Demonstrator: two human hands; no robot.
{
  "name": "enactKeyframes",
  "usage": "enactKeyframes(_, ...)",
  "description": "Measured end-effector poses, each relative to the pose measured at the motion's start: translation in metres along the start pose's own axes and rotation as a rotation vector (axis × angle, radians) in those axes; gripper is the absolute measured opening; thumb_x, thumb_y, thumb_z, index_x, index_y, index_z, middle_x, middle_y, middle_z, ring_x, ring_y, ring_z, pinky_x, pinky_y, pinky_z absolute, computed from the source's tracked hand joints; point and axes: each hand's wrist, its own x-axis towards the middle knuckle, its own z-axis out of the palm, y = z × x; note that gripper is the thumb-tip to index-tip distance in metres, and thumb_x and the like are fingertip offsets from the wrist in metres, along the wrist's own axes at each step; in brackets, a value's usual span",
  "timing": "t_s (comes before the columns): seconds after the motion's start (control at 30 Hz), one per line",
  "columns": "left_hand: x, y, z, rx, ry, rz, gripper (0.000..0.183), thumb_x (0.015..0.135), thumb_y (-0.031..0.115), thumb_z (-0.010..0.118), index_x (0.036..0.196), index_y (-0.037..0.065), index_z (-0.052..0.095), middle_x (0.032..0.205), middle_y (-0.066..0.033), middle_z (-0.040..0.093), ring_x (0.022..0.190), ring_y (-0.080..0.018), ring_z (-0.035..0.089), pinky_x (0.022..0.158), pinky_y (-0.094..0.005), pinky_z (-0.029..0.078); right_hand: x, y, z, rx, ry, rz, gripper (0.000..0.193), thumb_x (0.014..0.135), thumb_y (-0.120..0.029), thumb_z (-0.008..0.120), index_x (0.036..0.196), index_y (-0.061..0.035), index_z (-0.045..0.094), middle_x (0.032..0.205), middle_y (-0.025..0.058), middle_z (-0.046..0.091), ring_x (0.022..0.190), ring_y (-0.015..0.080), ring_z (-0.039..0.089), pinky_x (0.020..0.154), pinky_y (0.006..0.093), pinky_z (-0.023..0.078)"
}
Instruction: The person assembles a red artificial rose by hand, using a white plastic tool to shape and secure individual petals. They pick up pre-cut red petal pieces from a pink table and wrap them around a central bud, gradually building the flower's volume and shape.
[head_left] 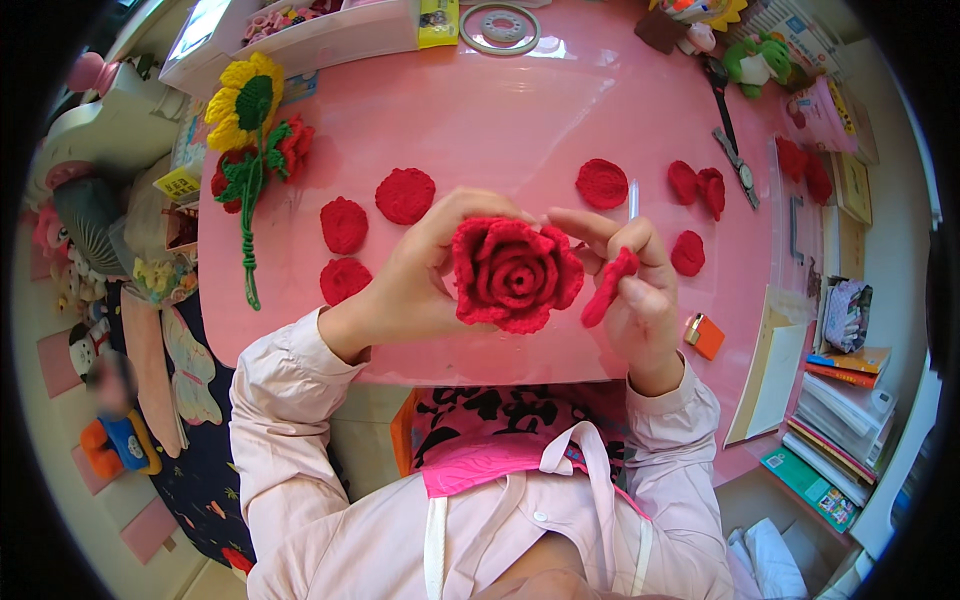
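Note:
A red crocheted rose (515,272) is held up over the pink table (500,130). My left hand (420,275) grips the rose from its left side and behind. My right hand (635,290) pinches a loose red crocheted petal (608,288) just to the right of the rose, its fingertips touching the flower's edge. Several more red crocheted petals lie flat on the table: three at the left (404,195), one behind the rose (601,183), others at the right (698,187).
A crocheted sunflower with red blooms on a green stem (250,140) lies at the table's left. A small orange box (706,336) sits near the right front edge. Scissors (728,130), a tape ring (499,28), a white tray (300,35) and books (840,400) surround the table.

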Motion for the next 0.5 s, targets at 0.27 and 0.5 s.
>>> enactKeyframes(0.27,-0.005,-0.019,0.002,-0.197,-0.009,0.04,0.066,0.066,0.006,0.082,0.114,0.011,0.038,0.115,-0.01,0.05,0.113,-0.0208,0.049,0.094,-0.0345,0.044,0.003,-0.003,0.001,0.036,0.019,0.044,0.017,0.083,-0.022,0.047,0.087,-0.0076,0.041,0.125,0.0311,0.046,0.117,0.0373,0.048,0.098,0.047,0.038)
enactKeyframes(0.5,-0.006,-0.016,0.002,-0.223,0.035,-0.01,0.069,0.065,0.006,0.082,0.119,0.01,0.039,0.123,-0.0107,0.045,0.117,-0.0216,0.048,0.095,-0.0343,0.044,0.004,0.001,0.0,0.09,0.005,0.041,0.013,0.085,-0.016,0.046,0.093,-0.0066,0.042,0.13,0.0292,0.042,0.121,0.0333,0.045,0.099,0.0438,0.04)
